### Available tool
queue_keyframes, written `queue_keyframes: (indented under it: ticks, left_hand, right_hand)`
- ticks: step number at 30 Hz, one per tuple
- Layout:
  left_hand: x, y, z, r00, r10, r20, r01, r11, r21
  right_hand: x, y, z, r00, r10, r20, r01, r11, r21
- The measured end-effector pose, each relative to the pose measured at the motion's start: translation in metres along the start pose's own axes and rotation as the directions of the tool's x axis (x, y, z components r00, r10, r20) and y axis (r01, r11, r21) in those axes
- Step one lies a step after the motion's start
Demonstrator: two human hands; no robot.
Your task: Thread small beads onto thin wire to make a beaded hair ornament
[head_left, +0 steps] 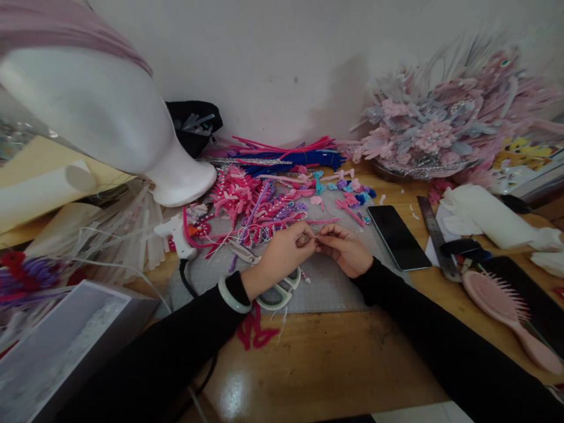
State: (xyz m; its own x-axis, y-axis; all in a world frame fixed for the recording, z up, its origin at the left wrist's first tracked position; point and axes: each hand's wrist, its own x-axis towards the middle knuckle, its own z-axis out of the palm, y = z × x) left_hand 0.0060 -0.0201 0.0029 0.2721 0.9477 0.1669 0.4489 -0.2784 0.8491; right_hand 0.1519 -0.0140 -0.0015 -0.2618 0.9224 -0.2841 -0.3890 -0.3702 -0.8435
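Note:
My left hand (288,249) and my right hand (346,247) meet over the grey mat (339,294), fingertips pinched close together. Whatever lies between the fingers is too small to make out. Thin white thread (227,230) loops on the mat left of my left hand. Beneath my left wrist lie scissors (275,295) with pale green handles, partly covered by the arm. Just beyond both hands is a pile of pink fuzzy-stem pieces (238,197) with white beads, with purple stems (259,202) among them. Small pink and blue fuzzy flowers (348,185) lie farther right.
A white mannequin head (101,111) stands at left, near a hot glue gun (178,235) and an open box (74,346). At right are a phone (399,238), a metal ruler (436,235), a pink hairbrush (497,299) and a large feathery flower arrangement (440,129).

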Motion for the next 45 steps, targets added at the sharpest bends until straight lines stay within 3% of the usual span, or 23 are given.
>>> queue_keyframes:
  ticks: [34, 45]
  left_hand:
    - [0.0004, 0.0005, 0.0000, 1.000, -0.012, -0.001, 0.012, 0.999, -0.031]
    - [0.0007, 0.0024, -0.0004, 0.999, -0.044, -0.024, 0.044, 0.999, 0.032]
  right_hand:
    - [0.0000, 0.0010, 0.0006, 0.999, -0.035, 0.004, 0.035, 0.999, -0.018]
    - [0.0000, 0.0021, 0.0020, 0.997, -0.063, -0.037, 0.062, 0.997, -0.040]
